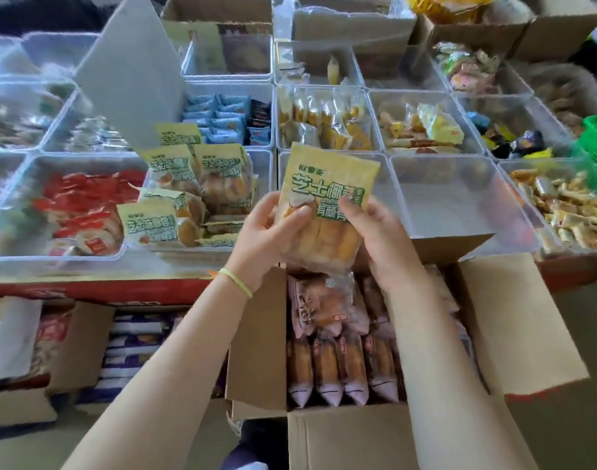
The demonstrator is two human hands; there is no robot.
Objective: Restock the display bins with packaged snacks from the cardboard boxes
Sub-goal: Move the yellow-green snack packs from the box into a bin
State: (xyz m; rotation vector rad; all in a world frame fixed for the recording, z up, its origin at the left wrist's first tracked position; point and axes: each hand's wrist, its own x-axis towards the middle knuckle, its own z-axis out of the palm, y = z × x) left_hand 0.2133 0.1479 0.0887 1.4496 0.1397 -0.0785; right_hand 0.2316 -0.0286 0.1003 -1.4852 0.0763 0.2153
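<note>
Yellow packet: a snack packet (327,201) with green lettering and pale bread showing through its clear lower half, held upright above the open cardboard box (524,320) and in front of the clear bins.
Grip, left: the left hand (270,232) curls round the packet's left edge, thumb across the front; a yellow-green band (237,282) sits on that wrist.
Grip, right: the right hand (378,235) clasps the packet's right edge, thumb on the front.
Box contents: pink-ended packets (334,364), four standing in a near row, more lying above them, partly hidden by the held packet and forearms.
Matching bin: the clear bin (263,164) just left of the held packet holds at least five of the same yellow packets (219,178), some upright, some tipped.
Way in: a grey card sheet (134,76) leans tilted behind that bin.
Neighbouring bins: red packets (86,212) to the left; an unfilled clear bin (453,198) to the right; blue packets (219,117) behind.
Far right: a green basket (595,147) rests over the bins.
Lower left: another carton (83,337) with purple-and-white packs (134,347).
</note>
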